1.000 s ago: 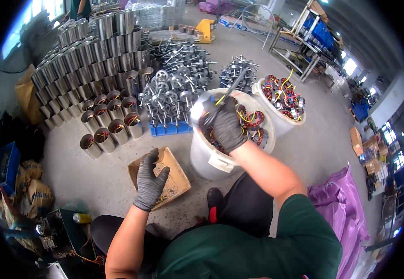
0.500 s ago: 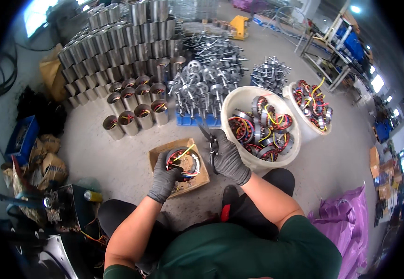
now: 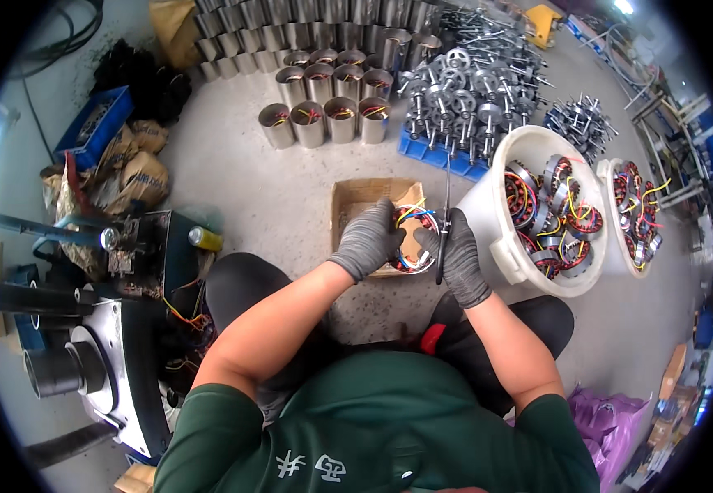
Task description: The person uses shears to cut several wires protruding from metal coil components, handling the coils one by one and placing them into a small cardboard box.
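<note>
Stator (image 3: 414, 264) over cardboard box (image 3: 365, 191). My left hand (image 3: 370, 240) closed on its rim; my right hand (image 3: 463, 259) gripping black scissors (image 3: 445, 220), blades pointing away from me. Step, I judge: stator steadied, scissors ready. Next move calls for blades clear of windings. Speckled concrete floor (image 3: 225, 164); workshop around: steel cylinders (image 3: 308, 130), shafted rotors (image 3: 471, 94), white tub (image 3: 481, 201).

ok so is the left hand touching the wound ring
Touching. The head view shows it: the left hand grips the wound ring by its left side, with no gap between them.
</note>
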